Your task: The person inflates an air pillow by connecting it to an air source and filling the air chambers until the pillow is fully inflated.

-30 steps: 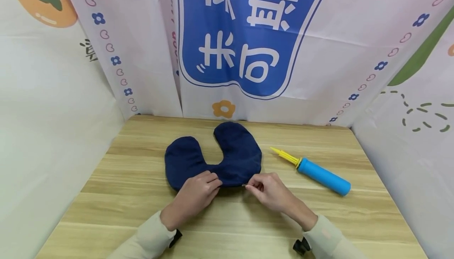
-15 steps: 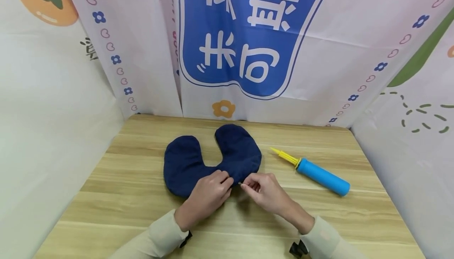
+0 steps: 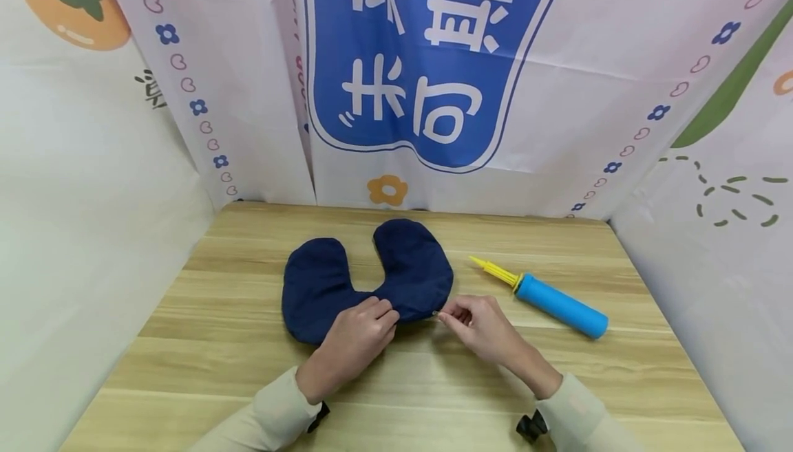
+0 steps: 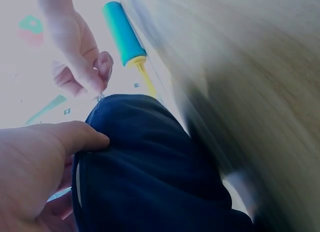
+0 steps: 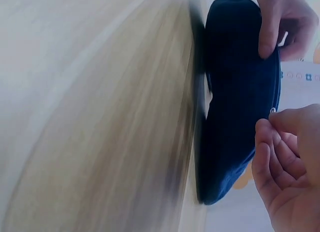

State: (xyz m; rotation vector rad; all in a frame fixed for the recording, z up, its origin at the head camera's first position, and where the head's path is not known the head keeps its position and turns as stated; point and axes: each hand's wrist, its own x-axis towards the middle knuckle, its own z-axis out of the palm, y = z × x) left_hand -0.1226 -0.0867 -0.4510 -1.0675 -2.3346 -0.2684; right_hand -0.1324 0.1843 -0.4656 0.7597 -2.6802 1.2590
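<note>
A navy blue U-shaped neck pillow [image 3: 414, 266] lies on the table, its opening facing away from me. My left hand [image 3: 358, 334] pinches the pillow's near edge, thumb on top, as the left wrist view shows. A zipper runs along this edge. Farther right, my right hand [image 3: 480, 328] pinches the small metal zipper pull [image 5: 273, 111] between thumb and finger, near the pillow's right curve. The left fingers under the edge are partly hidden by the cloth.
A blue hand pump [image 3: 560, 305] with a yellow nozzle lies right of the pillow, beyond my right hand. The wood-grain table [image 3: 204, 369] is bordered by printed cloth walls [image 3: 266, 128] at the back and sides.
My right hand first shifted slightly left, then back right along the pillow's near edge with the zipper pull. My left hand slid right along the edge, then stayed near there, still pinching it.
</note>
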